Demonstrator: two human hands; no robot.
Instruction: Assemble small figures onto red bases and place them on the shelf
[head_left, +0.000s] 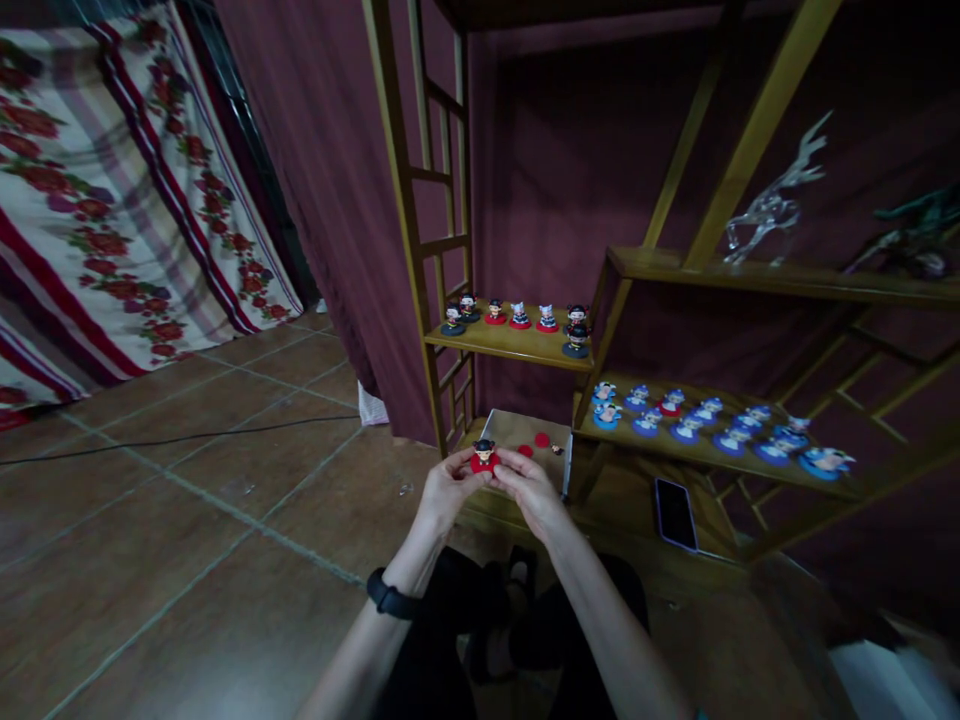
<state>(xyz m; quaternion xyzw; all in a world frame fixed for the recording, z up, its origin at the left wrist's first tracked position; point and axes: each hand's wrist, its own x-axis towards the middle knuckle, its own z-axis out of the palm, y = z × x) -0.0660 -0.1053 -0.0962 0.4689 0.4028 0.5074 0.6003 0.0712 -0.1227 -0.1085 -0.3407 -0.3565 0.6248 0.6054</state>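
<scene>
Between my two hands is a small black-haired figurine (484, 454) on a red round base, held upright. My left hand (450, 482) pinches the base from the left, and my right hand (528, 482) grips it from the right. Just behind them, a shallow white box (499, 422) sits on the low shelf. Inside it lie red discs (542, 440) and a small dark-haired figurine piece (556, 450). Above the box, several similar figurines (495, 312) on red or dark bases stand on a small wooden shelf (510, 343).
Several blue-based figurines (688, 427) line the right shelf. A phone (676, 514) lies below them. A clear deer ornament (776, 215) stands on the upper right shelf. A dark cable (225, 433) crosses the tiled floor, and a purple curtain (322, 200) hangs left of the wooden frame.
</scene>
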